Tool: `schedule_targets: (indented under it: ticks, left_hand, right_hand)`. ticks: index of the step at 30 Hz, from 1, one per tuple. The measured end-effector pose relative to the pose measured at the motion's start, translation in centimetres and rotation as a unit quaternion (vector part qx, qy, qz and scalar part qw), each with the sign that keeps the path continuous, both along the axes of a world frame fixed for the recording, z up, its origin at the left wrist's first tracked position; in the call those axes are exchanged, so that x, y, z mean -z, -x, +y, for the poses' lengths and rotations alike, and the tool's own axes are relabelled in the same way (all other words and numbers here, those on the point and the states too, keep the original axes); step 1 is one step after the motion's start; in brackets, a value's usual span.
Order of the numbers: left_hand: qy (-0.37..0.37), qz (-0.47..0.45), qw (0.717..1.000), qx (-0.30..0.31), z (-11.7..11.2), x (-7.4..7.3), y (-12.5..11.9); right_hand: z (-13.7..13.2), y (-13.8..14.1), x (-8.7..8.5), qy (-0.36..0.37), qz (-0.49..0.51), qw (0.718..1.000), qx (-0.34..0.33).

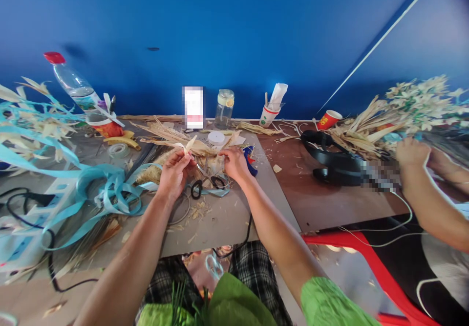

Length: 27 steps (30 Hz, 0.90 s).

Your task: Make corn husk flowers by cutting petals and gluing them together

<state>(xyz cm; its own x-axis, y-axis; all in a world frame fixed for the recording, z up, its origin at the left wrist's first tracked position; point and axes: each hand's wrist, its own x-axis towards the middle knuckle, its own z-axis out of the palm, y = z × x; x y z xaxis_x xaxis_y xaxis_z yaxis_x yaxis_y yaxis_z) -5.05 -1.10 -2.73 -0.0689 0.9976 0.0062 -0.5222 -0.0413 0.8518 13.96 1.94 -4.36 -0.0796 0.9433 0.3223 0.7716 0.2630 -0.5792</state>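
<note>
My left hand is closed, pinching a pale folded piece of corn husk between thumb and fingertips. To its right, my right hand reaches over the loose dried husks with its fingers apart; its fingertips are close to the pile, and whether they touch it is unclear. Between the hands lies a pair of scissors with black handles. A blue object with some red sits just beyond my right wrist. Light-blue ribbon lies in loops left of my left hand.
Along the wall stand a tilted bottle, a lit phone, a glass jar and a paper cup. A power strip lies left. At right are a black strapped device, husk flowers and another person's hands.
</note>
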Motion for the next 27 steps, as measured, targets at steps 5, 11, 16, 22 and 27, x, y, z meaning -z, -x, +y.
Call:
schedule_targets:
  ticks: [5,11,16,22,27]
  left_hand:
    - [-0.001,0.009,1.0,0.019,0.0,0.32,-0.22]
    - [0.02,0.024,0.999,0.025,-0.06,0.47,-0.27]
    - [0.031,0.028,0.999,0.017,-0.06,0.33,-0.3]
    - [0.052,0.045,0.998,0.012,-0.27,0.11,-0.4]
    - [0.049,0.106,0.993,-0.014,-0.15,0.53,-0.41]
  right_hand:
    - [-0.4,0.48,-0.2,0.014,-0.15,0.987,-0.059]
    - [-0.37,0.91,-0.18,-0.007,-0.151,0.988,-0.038]
    - [-0.28,0.48,-0.21,-0.061,-0.096,0.993,-0.027]
    - [0.05,0.19,-0.37,-0.11,0.037,0.993,-0.017]
    - [0.16,0.28,-0.44,-0.096,0.193,0.976,0.025]
